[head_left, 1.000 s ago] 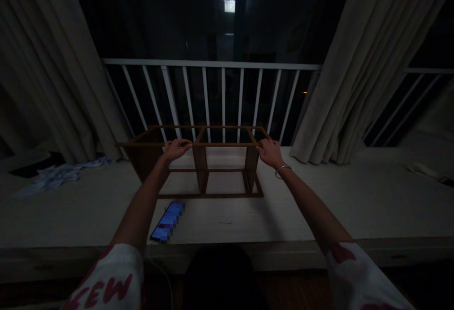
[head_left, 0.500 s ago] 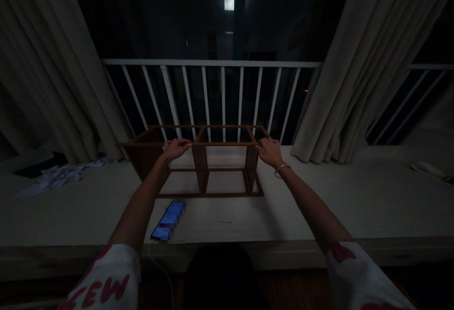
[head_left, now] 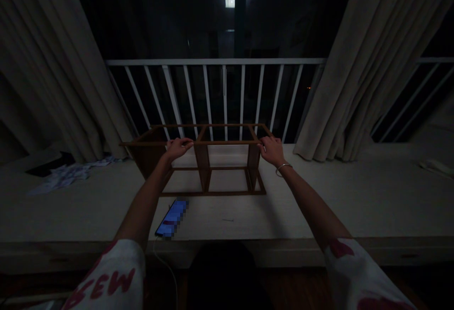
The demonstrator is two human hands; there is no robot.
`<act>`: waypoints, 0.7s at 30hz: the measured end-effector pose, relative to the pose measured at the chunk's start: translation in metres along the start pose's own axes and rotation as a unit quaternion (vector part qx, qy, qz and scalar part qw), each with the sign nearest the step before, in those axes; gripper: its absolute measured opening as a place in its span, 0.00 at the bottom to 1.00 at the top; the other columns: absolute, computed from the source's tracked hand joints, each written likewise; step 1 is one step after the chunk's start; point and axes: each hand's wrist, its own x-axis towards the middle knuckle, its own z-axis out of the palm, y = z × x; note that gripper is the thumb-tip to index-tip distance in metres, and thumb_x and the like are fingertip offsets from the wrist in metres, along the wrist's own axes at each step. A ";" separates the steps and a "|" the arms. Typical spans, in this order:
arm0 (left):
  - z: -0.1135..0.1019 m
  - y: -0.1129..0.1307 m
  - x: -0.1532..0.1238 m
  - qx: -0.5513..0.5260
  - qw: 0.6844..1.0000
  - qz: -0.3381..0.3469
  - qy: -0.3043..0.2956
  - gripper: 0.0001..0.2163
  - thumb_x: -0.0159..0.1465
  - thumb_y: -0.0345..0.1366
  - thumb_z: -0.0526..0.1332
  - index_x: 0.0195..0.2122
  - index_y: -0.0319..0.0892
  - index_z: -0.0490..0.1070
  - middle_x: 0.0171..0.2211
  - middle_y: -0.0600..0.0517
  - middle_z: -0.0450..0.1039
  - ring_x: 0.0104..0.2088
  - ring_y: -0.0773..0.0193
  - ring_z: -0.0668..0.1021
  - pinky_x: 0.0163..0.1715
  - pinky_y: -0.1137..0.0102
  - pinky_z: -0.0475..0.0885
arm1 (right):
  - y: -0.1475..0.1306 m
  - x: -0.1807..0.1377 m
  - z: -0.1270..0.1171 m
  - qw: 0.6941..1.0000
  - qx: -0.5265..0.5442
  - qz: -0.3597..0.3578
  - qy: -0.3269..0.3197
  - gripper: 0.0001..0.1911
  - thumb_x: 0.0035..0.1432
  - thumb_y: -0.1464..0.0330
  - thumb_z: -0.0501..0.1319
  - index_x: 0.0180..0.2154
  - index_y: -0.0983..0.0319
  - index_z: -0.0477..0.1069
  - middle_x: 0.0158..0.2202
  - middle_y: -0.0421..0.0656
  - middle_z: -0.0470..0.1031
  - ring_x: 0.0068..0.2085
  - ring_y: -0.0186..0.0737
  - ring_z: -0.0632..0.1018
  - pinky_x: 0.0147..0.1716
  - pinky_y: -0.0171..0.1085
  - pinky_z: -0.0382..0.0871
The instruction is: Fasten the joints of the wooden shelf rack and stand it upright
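Fingers of my left hand (head_left: 176, 147) curling over front top rail of wooden frame (head_left: 204, 158), clamping it. My right hand (head_left: 272, 151) gripping same rail near right upright, fingers closed on wood. Frame standing on pale ledge (head_left: 354, 196) before white railing (head_left: 216, 62). Phone (head_left: 172, 211) glowing just beside my left forearm.

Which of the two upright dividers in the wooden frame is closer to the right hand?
The right divider: it stands just below the right hand on the frame; the other divider stands nearer the left hand.
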 end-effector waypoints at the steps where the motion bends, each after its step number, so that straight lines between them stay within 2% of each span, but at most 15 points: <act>1: 0.000 0.000 0.000 -0.001 1.000 -0.004 0.000 0.18 0.55 0.51 0.49 0.39 0.50 0.70 0.36 0.54 0.73 0.43 0.59 0.68 0.49 0.60 0.48 | 0.000 0.000 0.000 1.000 -0.001 0.001 0.001 0.18 0.58 0.61 0.43 0.42 0.63 0.63 0.39 0.49 0.67 0.42 0.48 0.62 0.41 0.44 0.46; 18: 0.000 0.001 -0.002 0.003 1.000 0.006 -0.002 0.17 0.57 0.50 0.48 0.41 0.52 0.69 0.39 0.55 0.71 0.46 0.59 0.66 0.49 0.61 0.48 | 0.001 -0.001 0.003 1.000 0.004 0.000 -0.003 0.18 0.58 0.61 0.42 0.43 0.63 0.63 0.39 0.49 0.67 0.42 0.48 0.63 0.41 0.44 0.47; 21: -0.002 0.011 -0.013 0.024 0.999 0.018 0.028 0.17 0.58 0.48 0.47 0.43 0.52 0.68 0.43 0.54 0.69 0.47 0.59 0.65 0.49 0.61 0.48 | 0.003 0.001 0.001 1.000 0.003 -0.007 -0.022 0.19 0.58 0.62 0.42 0.44 0.63 0.62 0.41 0.50 0.68 0.43 0.48 0.63 0.42 0.45 0.47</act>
